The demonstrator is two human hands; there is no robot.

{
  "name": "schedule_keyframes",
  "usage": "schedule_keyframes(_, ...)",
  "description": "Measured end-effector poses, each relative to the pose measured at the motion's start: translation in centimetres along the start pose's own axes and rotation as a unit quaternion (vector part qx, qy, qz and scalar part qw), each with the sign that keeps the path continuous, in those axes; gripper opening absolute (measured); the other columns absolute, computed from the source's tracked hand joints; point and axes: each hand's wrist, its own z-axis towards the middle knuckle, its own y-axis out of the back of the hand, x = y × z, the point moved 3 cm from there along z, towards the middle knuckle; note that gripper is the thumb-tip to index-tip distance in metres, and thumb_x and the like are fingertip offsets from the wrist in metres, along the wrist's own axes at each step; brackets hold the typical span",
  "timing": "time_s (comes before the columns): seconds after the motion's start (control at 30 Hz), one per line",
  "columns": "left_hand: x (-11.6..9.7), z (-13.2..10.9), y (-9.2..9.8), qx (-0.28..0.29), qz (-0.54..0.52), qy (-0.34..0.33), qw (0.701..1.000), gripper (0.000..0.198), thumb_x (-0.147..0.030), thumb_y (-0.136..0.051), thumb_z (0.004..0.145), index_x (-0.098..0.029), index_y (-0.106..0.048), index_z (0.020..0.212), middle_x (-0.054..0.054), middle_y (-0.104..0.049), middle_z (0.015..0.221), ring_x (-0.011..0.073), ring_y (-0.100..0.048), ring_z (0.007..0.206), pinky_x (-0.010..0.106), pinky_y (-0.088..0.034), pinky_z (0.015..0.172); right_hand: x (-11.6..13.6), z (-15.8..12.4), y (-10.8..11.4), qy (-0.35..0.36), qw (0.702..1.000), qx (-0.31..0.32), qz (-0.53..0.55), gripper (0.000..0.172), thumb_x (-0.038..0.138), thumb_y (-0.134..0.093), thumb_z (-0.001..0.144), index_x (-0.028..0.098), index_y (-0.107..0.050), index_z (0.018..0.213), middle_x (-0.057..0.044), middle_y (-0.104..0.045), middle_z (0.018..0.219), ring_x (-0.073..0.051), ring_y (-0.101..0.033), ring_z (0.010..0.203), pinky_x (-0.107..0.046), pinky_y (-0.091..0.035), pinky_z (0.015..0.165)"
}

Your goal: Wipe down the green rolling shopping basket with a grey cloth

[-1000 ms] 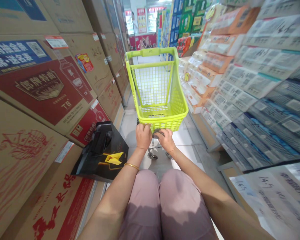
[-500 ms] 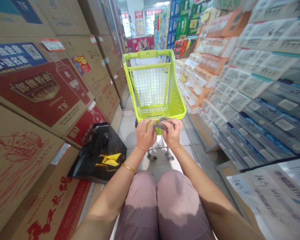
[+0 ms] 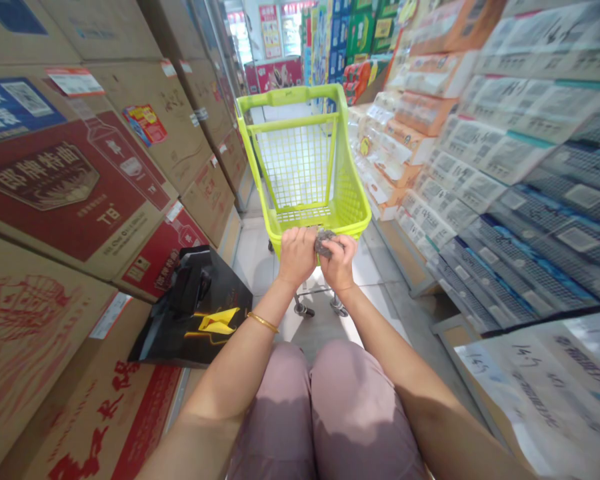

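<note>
A lime-green shopping cart (image 3: 300,170) stands in front of my knees, its near rim at my hands. My left hand (image 3: 299,257) has its fingers curled over that rim, left of the middle. Right beside it, my right hand (image 3: 337,263) is closed around a crumpled dark grey rag (image 3: 325,243), which bulges out between thumb and fingers against the rim. The two hands nearly touch. Below the basket the wheels (image 3: 304,309) rest on the floor.
Stacked cardboard cartons (image 3: 75,180) line the left side. A black gift bag (image 3: 195,313) with a yellow ribbon leans against them. Packs of tissue paper (image 3: 510,133) are piled on the right, above a low wooden shelf edge. Green and blue boxes (image 3: 357,37) stand further back.
My right hand has bunched the rag tighter and drawn it closer to my left hand. My left hand has shifted slightly right and up on the rim. The view has turned a little.
</note>
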Motion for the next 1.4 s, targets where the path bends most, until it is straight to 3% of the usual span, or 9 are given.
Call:
schedule_keyframes(0.27,0.3,0.3,0.3,-0.006,0.033,0.019,0.999,0.037,-0.036,-0.028,0.095,-0.017,-0.059,0.098,0.008,-0.06,0.082,0.023,-0.051,0.083,0.036,-0.034,0.077,-0.5,-5.0,-1.1,0.005,0.993,0.119,-0.019,0.013,0.017,-0.051,0.083,0.024,-0.06,0.091,-0.005,-0.048,0.095,-0.018,-0.043,0.094,-0.035,-0.041,0.087)
schedule_keyframes(0.47,1.1,-0.1,0.6,-0.038,0.044,0.026,0.998,0.037,-0.035,-0.028,0.095,-0.017,-0.059,0.089,0.007,-0.058,0.078,0.0225,-0.049,0.079,0.036,-0.032,0.075,0.1,-5.2,-1.0,-0.016,0.972,0.236,-0.004,0.015,0.018,-0.055,0.08,0.023,-0.065,0.09,-0.006,-0.052,0.094,-0.019,-0.042,0.093,-0.035,-0.04,0.084)
schedule_keyframes(0.57,1.7,-0.4,0.5,-0.038,0.043,0.029,0.998,0.037,-0.036,-0.028,0.095,-0.017,-0.06,0.09,0.008,-0.058,0.079,0.023,-0.049,0.08,0.037,-0.032,0.076,0.8,-3.2,-0.6,-0.027,0.974,0.224,0.014,0.018,0.018,-0.051,0.081,0.023,-0.065,0.092,-0.005,-0.052,0.094,-0.018,-0.043,0.092,-0.035,-0.04,0.085)
schedule_keyframes(0.73,1.9,-0.8,0.9,-0.019,0.028,0.024,0.999,0.034,-0.035,-0.031,0.094,-0.017,-0.06,0.093,0.008,-0.058,0.079,0.0239,-0.049,0.081,0.037,-0.033,0.076,2.2,1.0,0.1,-0.008,0.991,0.133,0.019,0.017,0.023,-0.051,0.084,0.027,-0.065,0.091,-0.003,-0.049,0.094,-0.018,-0.044,0.092,-0.037,-0.039,0.088)
schedule_keyframes(0.9,1.9,-1.3,1.1,-0.022,0.036,0.005,0.999,0.033,-0.036,-0.033,0.093,-0.018,-0.06,0.096,0.007,-0.058,0.08,0.0232,-0.049,0.081,0.037,-0.033,0.076,2.5,1.1,0.3,0.001,0.996,0.082,0.026,0.014,0.022,-0.053,0.084,0.028,-0.065,0.088,-0.004,-0.048,0.095,-0.018,-0.043,0.094,-0.037,-0.037,0.089)
schedule_keyframes(1.13,1.9,-1.2,1.1,-0.017,0.026,0.008,0.999,0.038,-0.036,-0.027,0.095,-0.019,-0.06,0.1,0.007,-0.06,0.081,0.0219,-0.05,0.083,0.036,-0.033,0.08,1.4,-1.9,-0.6,0.014,0.993,0.119,0.013,0.01,0.024,-0.056,0.082,0.027,-0.064,0.086,-0.004,-0.047,0.093,-0.018,-0.041,0.093,-0.038,-0.036,0.087)
schedule_keyframes(1.4,1.8,-1.2,0.4,-0.041,0.04,0.018,0.998,0.037,-0.036,-0.03,0.095,-0.017,-0.061,0.098,0.007,-0.06,0.078,0.0221,-0.051,0.082,0.037,-0.034,0.081,0.9,-5.2,-1.2,0.001,0.973,0.23,-0.006,0.017,0.017,-0.056,0.081,0.029,-0.067,0.087,-0.005,-0.052,0.093,-0.02,-0.038,0.097,-0.035,-0.038,0.085)
